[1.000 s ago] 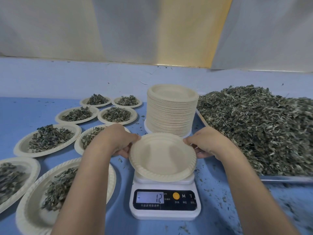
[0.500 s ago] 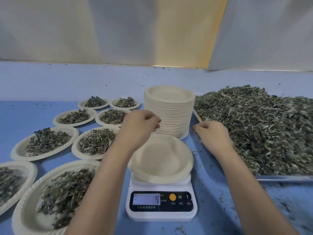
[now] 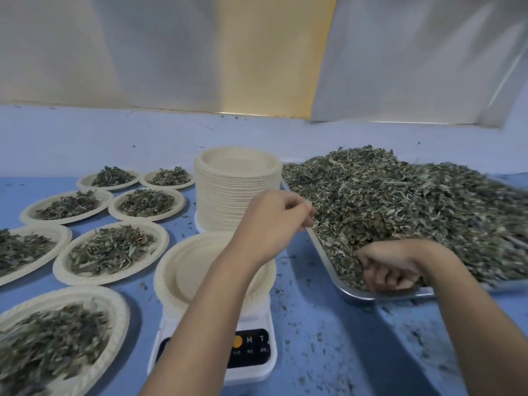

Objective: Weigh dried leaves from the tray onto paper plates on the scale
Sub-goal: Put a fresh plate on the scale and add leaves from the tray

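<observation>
A: Where are the leaves [image 3: 400,201]?
B: Under the fingers of my right hand [image 3: 391,267], which grip a clump in the tray [image 3: 371,295]; fingers of my left hand [image 3: 271,221] curl just beside the heap; holding anything, I cannot tell.

Scale [image 3: 254,352] display behind the left forearm; tray [image 3: 371,295] beyond the right edge

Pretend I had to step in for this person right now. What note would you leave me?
Left hand: fingers curled, over the tray's left rim; whether it holds anything is unclear.
Right hand: fingers curled into the dried leaves at the tray's near corner.
Things: an empty plate sits on the scale, readout not visible; the plate stack stands behind it.
Done: seven filled plates lie to the left.
Left: put leaves on the empty plate and check the weight.
</observation>
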Tool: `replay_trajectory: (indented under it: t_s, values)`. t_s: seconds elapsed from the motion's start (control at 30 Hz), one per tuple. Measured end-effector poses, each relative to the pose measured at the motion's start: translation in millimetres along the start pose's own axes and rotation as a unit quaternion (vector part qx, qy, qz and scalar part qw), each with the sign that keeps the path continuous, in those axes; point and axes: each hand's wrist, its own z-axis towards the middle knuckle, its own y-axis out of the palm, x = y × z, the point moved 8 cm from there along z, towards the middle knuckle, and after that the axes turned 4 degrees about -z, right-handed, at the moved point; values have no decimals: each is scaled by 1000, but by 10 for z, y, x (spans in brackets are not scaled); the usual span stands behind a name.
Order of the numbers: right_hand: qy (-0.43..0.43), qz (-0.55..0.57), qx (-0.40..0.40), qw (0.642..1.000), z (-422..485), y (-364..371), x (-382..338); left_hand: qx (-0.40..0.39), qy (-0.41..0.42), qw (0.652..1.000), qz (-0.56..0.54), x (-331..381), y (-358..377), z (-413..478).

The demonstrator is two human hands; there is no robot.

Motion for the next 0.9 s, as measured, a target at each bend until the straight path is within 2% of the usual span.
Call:
replay_trajectory:
  t_s: [0.1,0.2,0.23,0.37,0.43,0.5,0.57,0.67,0.7,0.73,0.8,0.83,0.9]
  values:
    - [-58,49,-10,997,24,66,-88,-2,6,1000,-23,61,83,30]
    - [-131,203,92,966,100,-112,-310,0,11,999,-30,93,111,32]
    - [-145,224,133,955,134,-183,-373,0,12,999,-32,95,112,30]
    - [-156,138,304,930,210,-398,-522,5,8,999,-33,88,48,11]
    - [-121,120,401,900,150,-478,-446,15,6,999,-43,86,-12,4]
    - [-104,90,498,856,-15,-532,-418,27,7,998,-51,92,-62,-2]
    - [-137,54,532,834,-126,-545,-496,34,7,998,-52,99,-83,-9]
    - [-169,92,509,839,-178,-527,-521,36,7,998,-45,107,-87,-16]
    - [-176,123,475,853,-143,-508,-498,38,6,998,-45,108,-89,-16]
    - [-185,127,411,883,-95,-430,-517,40,5,998,-46,107,-95,-18]
    - [-184,85,251,947,33,-155,-538,46,6,998,-49,103,-106,-17]
    - [-182,84,199,959,73,-54,-528,49,7,997,-51,100,-111,-13]
    - [-189,116,185,957,103,-14,-514,52,6,997,-53,89,-108,-8]
